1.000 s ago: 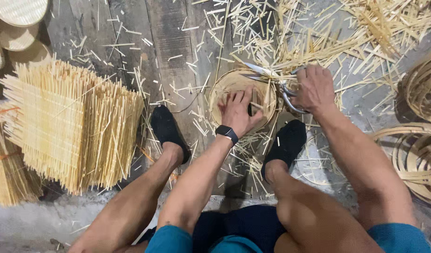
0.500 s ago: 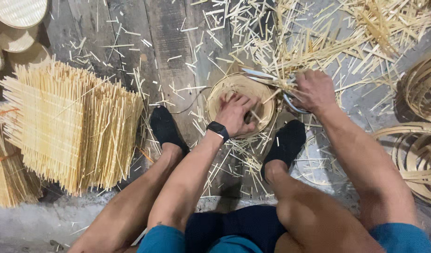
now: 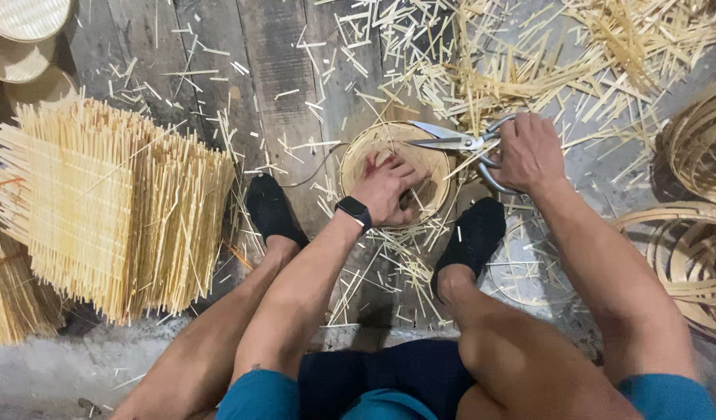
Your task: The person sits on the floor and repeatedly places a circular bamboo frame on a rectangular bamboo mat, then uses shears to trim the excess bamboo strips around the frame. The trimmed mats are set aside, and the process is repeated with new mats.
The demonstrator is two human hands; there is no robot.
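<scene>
Pressing palm-down with spread fingers, the left hand [image 3: 385,189] pins a round woven bamboo disc [image 3: 394,173] flat on the dark plank floor [image 3: 280,70], between two black-socked feet [image 3: 473,233]. Just beyond, the right hand [image 3: 529,152] grips the handles of large steel scissors [image 3: 459,142]; their long axis lies level, blades pointing left over the disc's far rim. Pale bamboo offcuts [image 3: 529,62] litter the floor's far edge.

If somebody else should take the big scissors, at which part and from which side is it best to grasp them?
Grip the scissors at the looped handles, coming from the right, where the right hand holds them now. The blades point left over the round woven tray toward the left hand, so that end seems unsafe.
</scene>
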